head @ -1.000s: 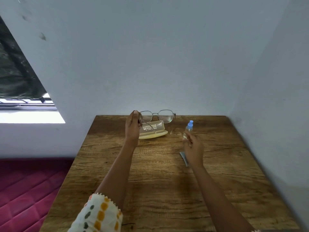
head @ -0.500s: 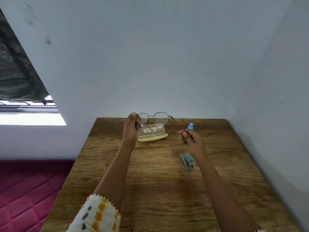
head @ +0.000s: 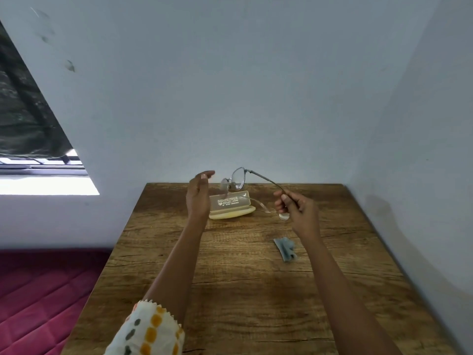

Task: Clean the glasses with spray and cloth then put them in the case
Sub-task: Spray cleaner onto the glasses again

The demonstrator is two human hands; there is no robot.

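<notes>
- While pinching one temple arm of the glasses [head: 236, 179], right hand [head: 297, 208] raised above table [head: 243, 290].
- Left hand [head: 198, 196] open, empty, near case [head: 231, 204].
- Cloth [head: 285, 248] lying right.

glasses [head: 236, 179] passed from left hand [head: 198, 196] to right hand [head: 297, 208], left hand now open

Left arm: white sleeve [head: 151, 329] with orange and grey-green dots, zigzag-trimmed cuff. Both forearms bare below it; no rings or watch showing.
</notes>
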